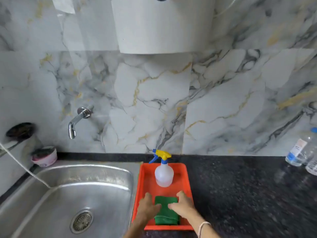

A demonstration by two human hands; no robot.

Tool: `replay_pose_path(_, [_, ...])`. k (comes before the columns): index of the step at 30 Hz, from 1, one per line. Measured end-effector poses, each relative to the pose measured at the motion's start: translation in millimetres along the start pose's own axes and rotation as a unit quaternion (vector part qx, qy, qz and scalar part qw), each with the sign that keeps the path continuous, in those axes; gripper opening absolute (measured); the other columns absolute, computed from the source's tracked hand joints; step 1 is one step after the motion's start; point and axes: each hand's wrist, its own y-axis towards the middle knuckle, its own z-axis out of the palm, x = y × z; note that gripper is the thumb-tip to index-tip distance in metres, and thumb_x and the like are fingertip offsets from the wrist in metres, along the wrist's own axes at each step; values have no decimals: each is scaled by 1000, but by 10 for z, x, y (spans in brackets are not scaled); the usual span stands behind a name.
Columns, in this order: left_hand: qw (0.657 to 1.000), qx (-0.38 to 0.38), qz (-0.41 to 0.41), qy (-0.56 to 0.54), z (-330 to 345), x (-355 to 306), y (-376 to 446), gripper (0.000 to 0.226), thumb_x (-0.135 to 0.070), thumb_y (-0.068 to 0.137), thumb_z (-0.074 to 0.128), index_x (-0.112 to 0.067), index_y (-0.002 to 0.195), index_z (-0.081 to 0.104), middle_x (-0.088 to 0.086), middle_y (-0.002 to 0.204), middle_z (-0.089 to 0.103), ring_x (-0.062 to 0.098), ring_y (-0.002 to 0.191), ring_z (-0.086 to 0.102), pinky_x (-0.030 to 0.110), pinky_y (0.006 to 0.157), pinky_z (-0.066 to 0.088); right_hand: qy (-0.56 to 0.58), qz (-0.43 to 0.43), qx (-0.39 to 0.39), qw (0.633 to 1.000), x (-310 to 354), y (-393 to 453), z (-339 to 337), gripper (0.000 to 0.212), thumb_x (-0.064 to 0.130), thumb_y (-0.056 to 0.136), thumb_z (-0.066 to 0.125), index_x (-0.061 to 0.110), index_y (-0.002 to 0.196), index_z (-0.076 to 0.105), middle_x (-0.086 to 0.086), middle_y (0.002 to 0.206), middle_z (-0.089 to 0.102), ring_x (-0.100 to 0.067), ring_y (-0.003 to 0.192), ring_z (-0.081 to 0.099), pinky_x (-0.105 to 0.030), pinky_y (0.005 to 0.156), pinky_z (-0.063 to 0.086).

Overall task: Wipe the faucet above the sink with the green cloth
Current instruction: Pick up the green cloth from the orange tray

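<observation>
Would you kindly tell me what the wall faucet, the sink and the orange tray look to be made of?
The curved wall faucet looks like chromed metal: mirror-bright with sharp highlights. The basin sink appears to be brushed stainless steel, grey with dull streaky reflections. The orange rectangular tray seems moulded plastic, uniformly coloured with a soft sheen.

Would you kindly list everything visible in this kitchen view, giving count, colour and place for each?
green cloth: one, green, folded, in the near end of the tray
tray: one, orange-red, on the counter right of the sink
spray bottle: one, translucent white with a blue and yellow head, upright at the tray's far end
faucet: one, chrome, on the wall above the sink
sink: one, steel, at left
cup: one, white and pink, behind the sink
water bottles: two, clear, at the right edge
counter: one, black speckled
left hand: one, on the cloth's left edge
right hand: one, on the cloth's right edge
</observation>
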Motion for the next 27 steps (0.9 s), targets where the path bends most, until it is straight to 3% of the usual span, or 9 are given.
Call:
replay_pose_path(4, [994,19,-77,-73,92,22,-8,42,-24,89,72,-10,121,48,11,129,58,25,112,57,33,100,52,76,41,-4,996,-66,42,96,61,22,82,75,12,137,49,-9,133,62,-24,116,62,-25,85,49])
replay_pose_path(9, [958,52,-127,-253,110,-35,-67,60,0,72,87,3,122,54,20,121,67,33,111,67,45,101,60,233,76,-1,970,-200,42,143,62,4,77,82,4,133,55,-15,116,66,-27,101,64,-30,88,53])
replay_pose_path(12, [905,119,-91,-399,-45,-111,-175,68,8,57,79,7,120,55,24,107,71,33,91,70,49,81,62,391,67,44,917,-186,-21,63,44,-10,75,80,-12,117,66,-27,105,75,-37,90,74,-42,79,63])
replay_pose_path(14, [870,164,-38,-464,-249,-125,-238,58,4,55,75,3,111,62,20,94,70,30,83,69,43,76,60,452,15,63,889,-62,-94,-44,44,1,67,85,-12,108,73,-25,91,80,-35,79,77,-41,72,64])
replay_pose_path(17, [824,210,44,-525,-633,-106,-320,42,5,65,74,-4,105,66,21,97,72,32,87,70,45,78,65,523,-58,108,843,256,-242,-158,46,20,72,86,4,114,76,-23,110,80,-37,101,76,-54,94,61])
replay_pose_path(20, [795,213,90,-561,-1022,-76,-393,43,8,70,73,-1,112,65,26,105,72,36,91,72,45,74,67,596,-69,216,770,657,-382,-95,46,30,82,80,6,121,74,-27,124,73,-42,114,71,-53,88,63])
replay_pose_path(22, [796,188,97,-567,-1287,-32,-434,46,8,70,74,1,114,64,27,105,73,36,90,73,44,72,68,629,-76,256,730,925,-435,12,58,30,75,84,3,124,72,-30,128,70,-46,117,68,-53,87,61])
replay_pose_path(24, [810,140,96,-562,-1548,65,-461,47,5,68,76,2,113,63,27,103,74,35,85,73,41,69,68,638,-101,266,716,1203,-469,148,65,25,68,91,3,125,71,-32,129,69,-48,118,67,-55,88,60])
replay_pose_path(27, [847,57,90,-520,-1922,260,-478,50,-1,67,84,5,112,63,23,102,75,32,85,73,40,69,65,616,-121,253,737,1638,-519,387,60,12,63,93,3,119,73,-33,118,73,-51,106,72,-57,78,62])
